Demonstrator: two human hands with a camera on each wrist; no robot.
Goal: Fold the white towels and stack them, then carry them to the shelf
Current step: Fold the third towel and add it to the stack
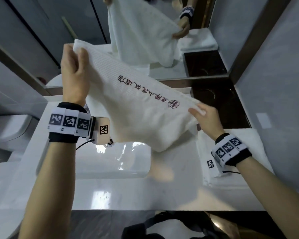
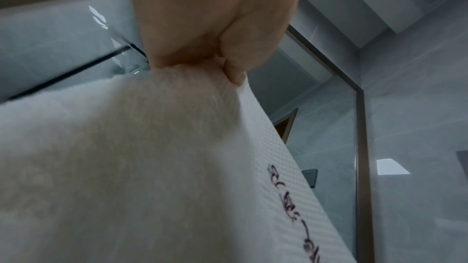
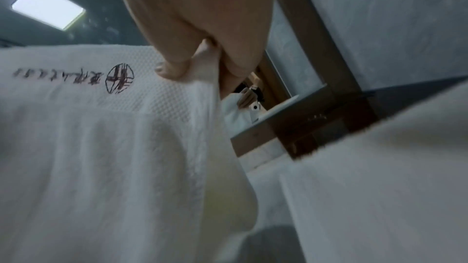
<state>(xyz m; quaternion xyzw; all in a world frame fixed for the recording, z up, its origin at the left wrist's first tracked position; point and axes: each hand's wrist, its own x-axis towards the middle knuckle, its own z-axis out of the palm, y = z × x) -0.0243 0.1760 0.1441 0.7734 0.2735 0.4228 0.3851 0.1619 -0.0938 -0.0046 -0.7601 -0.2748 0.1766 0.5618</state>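
Observation:
A white towel [image 1: 136,104] with dark red embroidered lettering hangs in the air above the sink, stretched between both hands. My left hand [image 1: 74,73] pinches its far upper corner, raised high. My right hand [image 1: 204,116] pinches the near lower corner, lower and to the right. The towel's body sags down toward the basin. In the left wrist view the fingers [image 2: 233,67] clamp the towel [image 2: 126,167] edge. In the right wrist view the thumb and fingers [image 3: 172,69] grip the towel [image 3: 88,147] beside its round logo. A folded white towel [image 1: 248,144] lies on the counter under my right wrist.
A white sink basin [image 1: 114,159] sits in a white counter [image 1: 110,192] below the towel. A dark brown panel [image 1: 219,100] runs along the right back. A mirror [image 1: 145,31] behind reflects the towel and hands. Grey walls close in on both sides.

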